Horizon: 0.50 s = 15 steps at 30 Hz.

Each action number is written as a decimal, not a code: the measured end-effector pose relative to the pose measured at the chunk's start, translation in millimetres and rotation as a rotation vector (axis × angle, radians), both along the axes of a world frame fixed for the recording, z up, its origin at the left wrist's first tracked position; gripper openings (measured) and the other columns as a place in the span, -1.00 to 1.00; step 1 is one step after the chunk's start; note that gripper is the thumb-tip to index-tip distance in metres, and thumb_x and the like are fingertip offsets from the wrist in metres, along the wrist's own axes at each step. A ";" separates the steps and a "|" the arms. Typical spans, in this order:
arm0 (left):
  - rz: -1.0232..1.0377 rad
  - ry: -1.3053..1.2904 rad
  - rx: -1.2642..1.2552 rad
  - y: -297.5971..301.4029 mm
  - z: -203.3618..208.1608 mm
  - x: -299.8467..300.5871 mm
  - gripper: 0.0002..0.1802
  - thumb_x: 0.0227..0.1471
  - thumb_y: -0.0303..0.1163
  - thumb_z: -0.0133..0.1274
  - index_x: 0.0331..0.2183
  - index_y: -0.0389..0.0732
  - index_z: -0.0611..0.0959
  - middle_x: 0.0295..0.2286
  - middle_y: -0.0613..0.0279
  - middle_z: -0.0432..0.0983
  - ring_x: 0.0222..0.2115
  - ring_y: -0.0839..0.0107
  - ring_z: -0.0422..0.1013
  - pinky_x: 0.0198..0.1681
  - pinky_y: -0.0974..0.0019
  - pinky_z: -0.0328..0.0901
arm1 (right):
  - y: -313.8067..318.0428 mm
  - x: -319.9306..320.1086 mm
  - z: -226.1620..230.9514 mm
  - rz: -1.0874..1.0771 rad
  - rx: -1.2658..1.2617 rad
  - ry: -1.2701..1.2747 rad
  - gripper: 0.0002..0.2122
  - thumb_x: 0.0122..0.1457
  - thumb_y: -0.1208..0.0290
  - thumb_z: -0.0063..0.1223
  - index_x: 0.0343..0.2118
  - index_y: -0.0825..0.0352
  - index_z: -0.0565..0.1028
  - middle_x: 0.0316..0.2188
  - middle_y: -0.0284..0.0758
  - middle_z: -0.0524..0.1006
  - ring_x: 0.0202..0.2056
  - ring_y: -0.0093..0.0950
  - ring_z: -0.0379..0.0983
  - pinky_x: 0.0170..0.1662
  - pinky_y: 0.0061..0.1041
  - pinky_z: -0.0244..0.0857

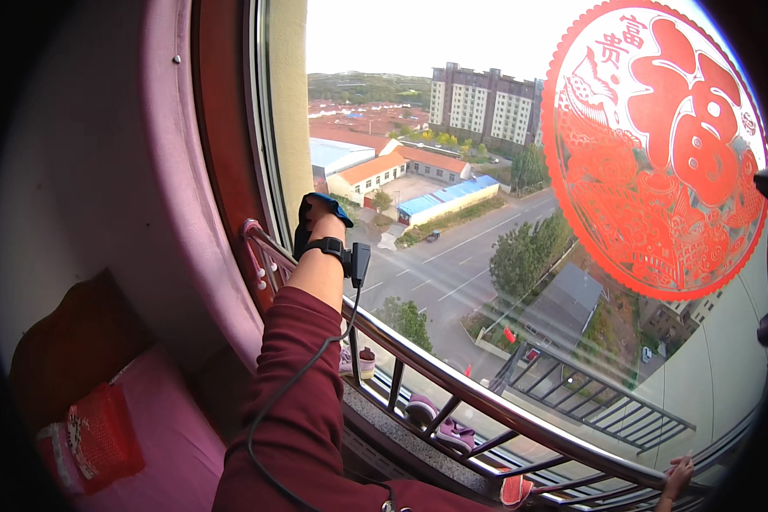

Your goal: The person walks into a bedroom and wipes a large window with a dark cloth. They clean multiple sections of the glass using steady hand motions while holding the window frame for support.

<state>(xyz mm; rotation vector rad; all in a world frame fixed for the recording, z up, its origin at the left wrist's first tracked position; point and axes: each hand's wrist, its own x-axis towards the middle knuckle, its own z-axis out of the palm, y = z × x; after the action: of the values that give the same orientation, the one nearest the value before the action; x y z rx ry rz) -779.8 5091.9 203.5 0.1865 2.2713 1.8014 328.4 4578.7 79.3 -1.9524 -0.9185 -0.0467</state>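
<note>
With my left arm stretched out, my left hand [322, 218] is up at the left edge of the window. Its fingers look closed on a dark blue and black cloth [340, 210], which covers much of them. A black band with a small box and cable sits on that wrist. At the lower right, my right hand [679, 474] is on the metal railing [452, 377], its fingers bent about the bar. The window pane carries a large round red paper-cut decoration [657, 213].
Purple shoes [455, 433] and a red shoe [514, 490] stand on the sill by the railing. Pink hangers [258, 247] hang near its left end. A pink curtain [179, 162] borders the brown frame. Lower left is a pink bed [169, 427] with a red pillow [104, 437].
</note>
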 end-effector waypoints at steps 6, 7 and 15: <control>-0.042 0.183 -0.189 -12.9 51.4 -6.9 -0.62 0.28 -0.09 -0.19 0.03 0.04 0.51 0.05 -0.05 0.46 0.09 -0.17 0.32 0.13 -0.17 0.25 | -6.2 23.4 -21.7 -0.376 -0.759 -1.277 -0.46 0.22 0.14 -0.03 0.30 0.03 0.33 -0.37 -0.31 0.51 -0.37 -0.47 0.46 -0.34 -0.42 0.42; -0.046 0.228 -0.159 -20.3 65.1 -11.7 -0.60 0.28 -0.07 -0.20 0.04 0.03 0.51 0.05 -0.04 0.46 0.08 -0.14 0.33 0.13 -0.17 0.24 | -6.1 18.2 -18.8 -0.357 -0.779 -1.271 -0.54 0.20 0.15 0.01 0.18 0.01 0.37 -0.38 -0.34 0.50 -0.37 -0.48 0.46 -0.36 -0.44 0.42; -0.001 0.235 0.316 -52.1 279.0 -21.8 -0.24 0.27 0.21 -0.43 0.16 -0.15 0.47 0.15 -0.08 0.33 0.23 -0.05 0.20 0.25 -0.42 -0.08 | 7.1 -39.1 -7.2 -0.361 -0.605 -1.221 -0.86 0.13 0.20 0.13 -0.26 -0.04 0.45 -0.39 -0.50 0.47 -0.39 -0.52 0.46 -0.43 -0.52 0.43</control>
<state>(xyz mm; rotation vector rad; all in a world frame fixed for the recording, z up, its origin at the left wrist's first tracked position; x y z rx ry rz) -801.6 5039.8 482.5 0.4768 2.1107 2.2343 289.3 4585.8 72.1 -2.6104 -1.3991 -1.4408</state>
